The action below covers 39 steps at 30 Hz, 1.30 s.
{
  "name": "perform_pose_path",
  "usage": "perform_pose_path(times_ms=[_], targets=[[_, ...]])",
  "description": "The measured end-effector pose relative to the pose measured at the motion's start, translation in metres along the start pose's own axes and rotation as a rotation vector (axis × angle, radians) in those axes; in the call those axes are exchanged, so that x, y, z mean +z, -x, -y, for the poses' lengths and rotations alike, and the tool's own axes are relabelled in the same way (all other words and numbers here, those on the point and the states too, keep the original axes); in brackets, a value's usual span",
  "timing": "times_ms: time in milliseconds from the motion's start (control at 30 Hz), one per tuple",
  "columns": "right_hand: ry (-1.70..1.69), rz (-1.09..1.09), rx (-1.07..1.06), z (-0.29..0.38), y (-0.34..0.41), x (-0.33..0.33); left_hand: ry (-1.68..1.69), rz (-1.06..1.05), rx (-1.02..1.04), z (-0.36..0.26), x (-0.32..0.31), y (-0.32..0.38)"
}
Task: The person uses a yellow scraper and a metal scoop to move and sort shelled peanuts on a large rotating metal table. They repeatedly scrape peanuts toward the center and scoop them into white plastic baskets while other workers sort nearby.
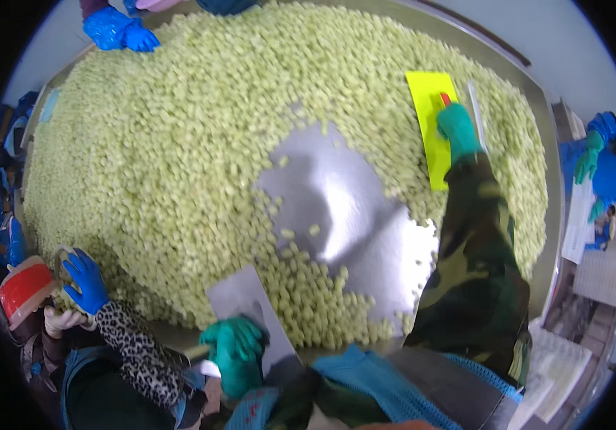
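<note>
A thick layer of small pale green oval pieces, perhaps beans or peeled kernels (179, 161), lies in a large metal tray (550, 215). My right hand (457, 129), in a green glove, is closed on the red handle of a flat yellow plate (427, 115) at the right, among the pieces. Near the lower rim, my left hand (238, 349), also green-gloved, grips a flat grey plate (249, 306) whose far end touches the pile. Between the two plates the shiny tray bottom (329, 188) shows, with loose pieces scattered on it.
A co-worker's blue-gloved hand (86, 279) is at the lower left, beside a red and white bowl (26, 290) and another person's pale-gloved hand (63, 321). Another blue-gloved hand (139, 36) rests at the upper left. A co-worker's green-gloved hand (589, 158) is beyond the right rim.
</note>
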State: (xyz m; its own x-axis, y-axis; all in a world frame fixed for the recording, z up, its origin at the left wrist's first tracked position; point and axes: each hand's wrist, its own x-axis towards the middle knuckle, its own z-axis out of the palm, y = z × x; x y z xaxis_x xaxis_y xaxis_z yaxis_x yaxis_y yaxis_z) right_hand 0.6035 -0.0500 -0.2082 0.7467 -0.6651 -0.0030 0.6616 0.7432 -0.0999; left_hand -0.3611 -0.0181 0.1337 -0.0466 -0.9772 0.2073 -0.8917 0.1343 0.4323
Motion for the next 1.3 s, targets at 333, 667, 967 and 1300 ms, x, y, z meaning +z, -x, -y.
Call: perform_pose_path(times_ms=[333,667,967,1300], targets=[[-1.230,0.151,-0.405,0.113,0.098,-0.032,0.693,-0.145,0.103,0.037,0.013,-0.002],[-0.873,-0.081,-0.642,0.020,0.135,-0.163,0.548,-0.201,0.012,-0.046,-0.040,-0.105],[-0.234,-0.255,-0.385,-0.065,0.086,-0.079,0.349,-0.298,-0.163,0.107,0.048,-0.067],[0.335,-0.150,-0.232,-0.075,0.134,-0.104,-1.212,-0.001,-0.008,0.413,0.025,0.214]])
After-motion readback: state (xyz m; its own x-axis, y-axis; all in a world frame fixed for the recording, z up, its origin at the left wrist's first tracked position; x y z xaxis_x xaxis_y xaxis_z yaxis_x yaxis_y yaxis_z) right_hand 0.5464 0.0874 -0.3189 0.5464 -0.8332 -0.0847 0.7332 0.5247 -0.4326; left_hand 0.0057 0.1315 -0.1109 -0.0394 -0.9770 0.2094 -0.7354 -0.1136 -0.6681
